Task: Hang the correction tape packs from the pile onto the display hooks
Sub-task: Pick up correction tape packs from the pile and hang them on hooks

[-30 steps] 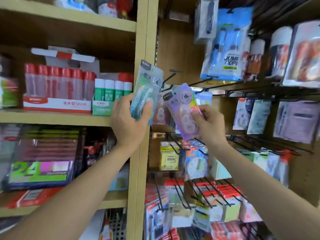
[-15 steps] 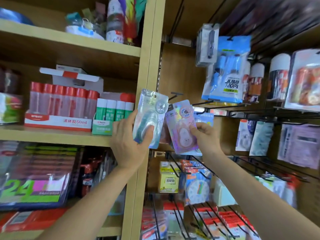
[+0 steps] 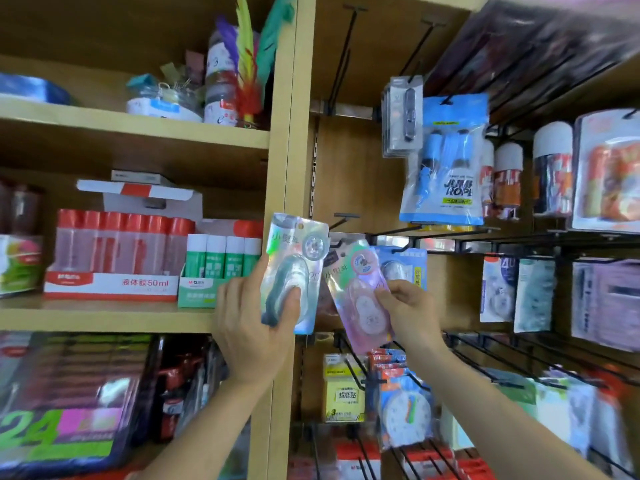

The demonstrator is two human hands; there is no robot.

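Green correction tape pack [image 3: 297, 265] gripped in left hand [image 3: 249, 327], pink pack [image 3: 358, 292] pinched by right hand [image 3: 408, 313]

- Upper shelf [image 3: 138, 124]: wooden board carrying a round white tub [image 3: 162, 107] and a tube of coloured feathers [image 3: 225, 81].
- Middle shelf [image 3: 104, 315]: a tray of red-capped glue bottles [image 3: 117, 251], with a box of green-labelled glue sticks [image 3: 221, 261] just beside it.
- Display hooks [image 3: 346, 215], right bay: black wire prongs. A jump rope pack [image 3: 446, 168] hangs above; a yellow pack [image 3: 343, 389] and a clock pack [image 3: 407, 410] hang below.
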